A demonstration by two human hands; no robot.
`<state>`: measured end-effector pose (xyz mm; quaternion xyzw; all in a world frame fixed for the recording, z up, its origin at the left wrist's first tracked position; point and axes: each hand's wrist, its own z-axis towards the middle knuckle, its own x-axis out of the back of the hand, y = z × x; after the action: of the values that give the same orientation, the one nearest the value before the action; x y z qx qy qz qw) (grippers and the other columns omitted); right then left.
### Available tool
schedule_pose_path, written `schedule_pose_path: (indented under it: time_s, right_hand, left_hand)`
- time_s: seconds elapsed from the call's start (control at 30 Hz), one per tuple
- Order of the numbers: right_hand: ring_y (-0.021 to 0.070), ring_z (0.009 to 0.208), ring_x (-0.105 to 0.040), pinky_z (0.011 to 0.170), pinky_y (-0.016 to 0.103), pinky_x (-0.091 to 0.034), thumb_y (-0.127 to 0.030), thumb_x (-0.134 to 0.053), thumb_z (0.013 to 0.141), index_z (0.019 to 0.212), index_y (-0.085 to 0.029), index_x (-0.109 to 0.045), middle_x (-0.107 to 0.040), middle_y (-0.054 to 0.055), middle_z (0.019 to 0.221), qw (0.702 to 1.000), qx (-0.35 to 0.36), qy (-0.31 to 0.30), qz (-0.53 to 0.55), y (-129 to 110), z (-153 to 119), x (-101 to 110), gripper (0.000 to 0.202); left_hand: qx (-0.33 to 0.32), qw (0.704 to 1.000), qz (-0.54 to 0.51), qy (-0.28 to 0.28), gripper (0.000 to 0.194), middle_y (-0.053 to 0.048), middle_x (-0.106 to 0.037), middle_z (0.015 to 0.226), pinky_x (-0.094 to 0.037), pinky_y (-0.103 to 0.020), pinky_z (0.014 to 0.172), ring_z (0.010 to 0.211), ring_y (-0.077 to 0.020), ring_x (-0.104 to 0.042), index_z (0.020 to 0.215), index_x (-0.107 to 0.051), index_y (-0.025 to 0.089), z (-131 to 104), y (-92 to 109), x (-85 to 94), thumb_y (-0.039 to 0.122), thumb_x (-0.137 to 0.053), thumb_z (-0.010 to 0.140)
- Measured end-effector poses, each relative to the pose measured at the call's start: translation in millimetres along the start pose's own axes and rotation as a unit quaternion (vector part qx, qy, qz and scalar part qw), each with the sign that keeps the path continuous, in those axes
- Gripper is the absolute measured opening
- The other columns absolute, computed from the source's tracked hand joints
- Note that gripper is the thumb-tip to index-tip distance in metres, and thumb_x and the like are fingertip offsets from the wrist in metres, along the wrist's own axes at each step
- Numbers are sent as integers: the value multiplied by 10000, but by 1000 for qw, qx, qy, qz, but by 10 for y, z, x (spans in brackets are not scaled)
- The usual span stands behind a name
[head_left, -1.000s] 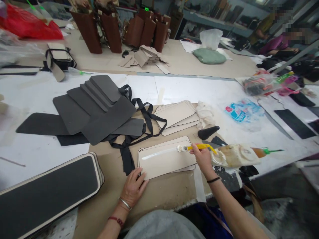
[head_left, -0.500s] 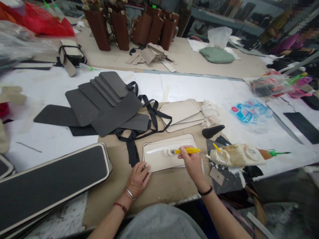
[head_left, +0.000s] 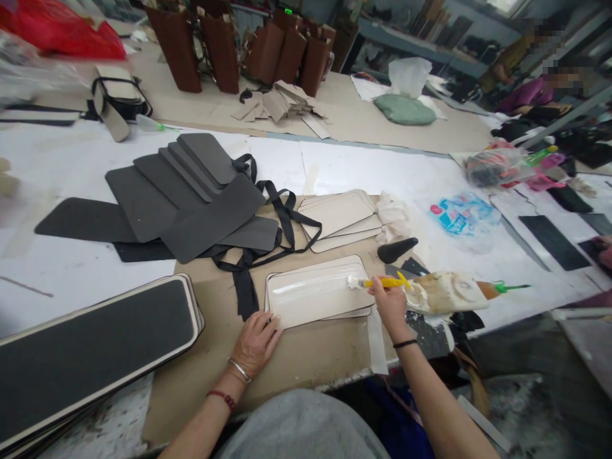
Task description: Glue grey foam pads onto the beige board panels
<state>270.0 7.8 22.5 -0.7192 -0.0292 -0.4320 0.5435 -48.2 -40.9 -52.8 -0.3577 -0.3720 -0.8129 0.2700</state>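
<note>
A small stack of cream panels (head_left: 310, 303) lies on the brown board (head_left: 210, 357) in front of me. Its top panel has a glossy wet streak. My left hand (head_left: 255, 341) rests with spread fingers on the stack's lower left corner. My right hand (head_left: 389, 303) is closed around a yellow brush (head_left: 382, 282), whose white-coated bristles touch the panel's right part. Just right of that hand lies a glue-crusted bottle (head_left: 449, 292) with a cut opening, a second yellow piece at its left end and a green nozzle at its right.
Dark grey panels (head_left: 157, 191) and black straps (head_left: 291, 220) lie behind on the left, more cream panels (head_left: 339, 217) behind the stack. Long black boards (head_left: 95, 350) fill the front left. Brown bags (head_left: 268, 54) stand at the back; people (head_left: 530, 89) are at the far right.
My right hand has moved the brush rightwards along the top panel. My left hand stays at the corner. The whole view has shifted slightly.
</note>
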Motion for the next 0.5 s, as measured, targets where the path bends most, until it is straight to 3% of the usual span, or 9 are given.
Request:
schedule_pose_path:
  time_s: [0.13, 0.27, 0.37, 0.5]
  right_hand:
    - [224, 605, -608, 632, 351, -466, -546, -491, 755, 797, -144, -615, -617, 57, 592, 999, 17, 32, -40, 29, 89, 239, 422]
    - [216, 719, -586, 717, 362, -450, -535, -433, 807, 813, -167, -607, -632, 76, 748, 980, 153, 52, -115, -84, -89, 301, 408]
    - [212, 789, -565, 741, 349, -442, -457, -380, 867, 832, -174, -591, -614, 87, 811, 952, 252, 10, -173, -125, -297, 227, 355]
    - [192, 755, -549, 700, 307, -434, -311, -342, 912, 821, -177, -576, -594, 85, 785, 921, 306, -45, -237, -224, -681, -27, 284]
  left_hand:
    - [-9, 1000, 4, 1, 229, -85, -595, 946, -500, -391, 834, 930, -208, -527, 1017, -573, 174, 5, -3, 1, 195, -553, 790]
    - [-6, 1000, -2, 7, 239, -92, -595, 956, -501, -395, 830, 932, -214, -532, 1024, -572, 173, 8, -5, 10, 202, -559, 787]
    - [-5, 1000, -9, 5, 246, -99, -600, 968, -502, -390, 833, 944, -216, -537, 1032, -562, 161, 2, -15, 22, 207, -554, 791]
    - [-18, 1000, -16, 11, 212, -102, -615, 973, -509, -379, 826, 937, -209, -549, 1002, -568, 151, -18, -54, 16, 220, -540, 804]
